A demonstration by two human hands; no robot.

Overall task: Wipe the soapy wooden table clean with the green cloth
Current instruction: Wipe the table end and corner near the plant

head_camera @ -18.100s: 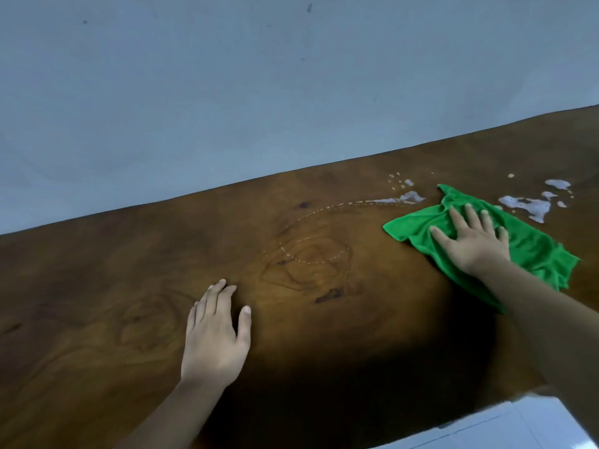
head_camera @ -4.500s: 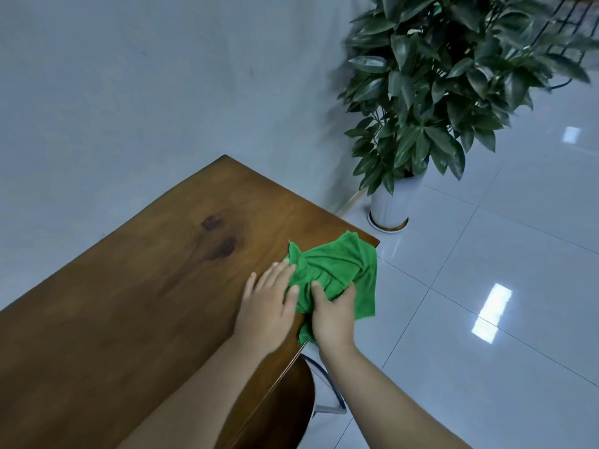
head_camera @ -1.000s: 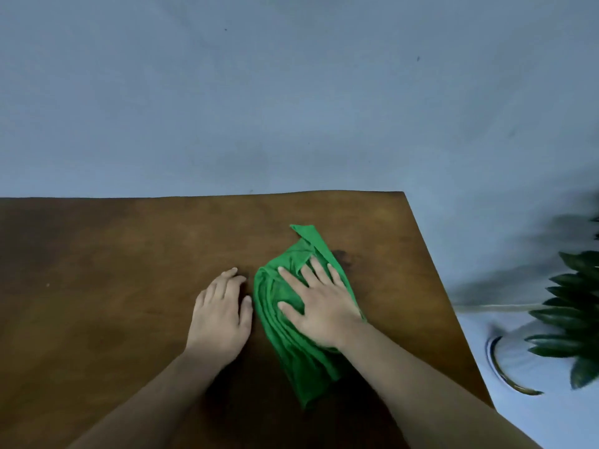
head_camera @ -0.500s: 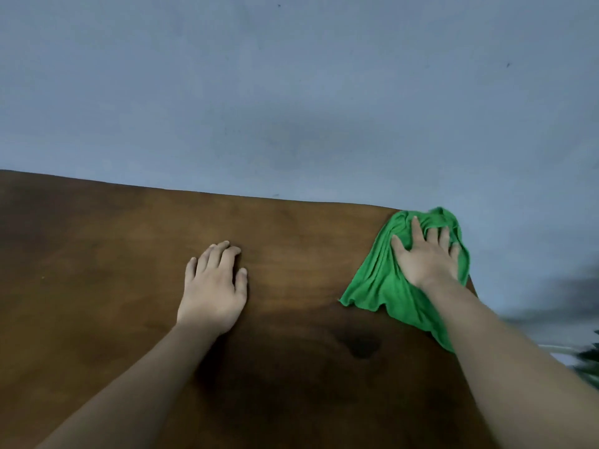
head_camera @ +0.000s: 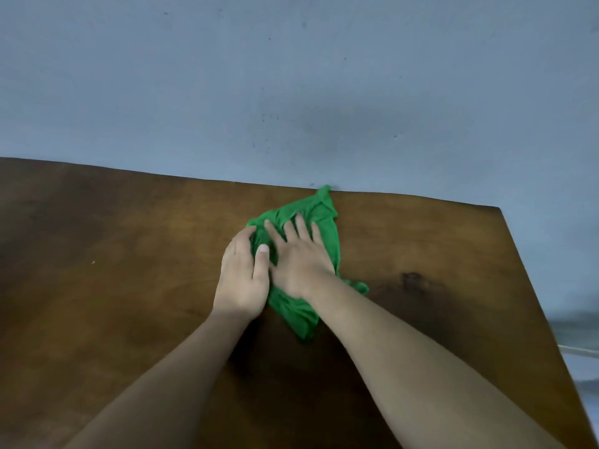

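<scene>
1. Looking down along my two bare forearms, I see both meet near the middle of the wooden table [head_camera: 129,286], where half a second ago they were well apart.
2. My left hand [head_camera: 241,277] has come across to the green cloth [head_camera: 321,215]; its fingers are curled at the cloth's left edge with the thumb lying against my right hand, seemingly pinching fabric.
3. My right hand [head_camera: 298,257] lies flat and spread on top of the cloth, pressing it down, not gripping.
4. Since that last pass at the far right corner the cloth has been dragged back inward; it is bunched, its far tip touching the table's back edge by the wall [head_camera: 291,76].
5. I see no suds on the wood, only a dark knot [head_camera: 411,280] to the right. I judge wiping nearly done, the cloth being gathered.
</scene>
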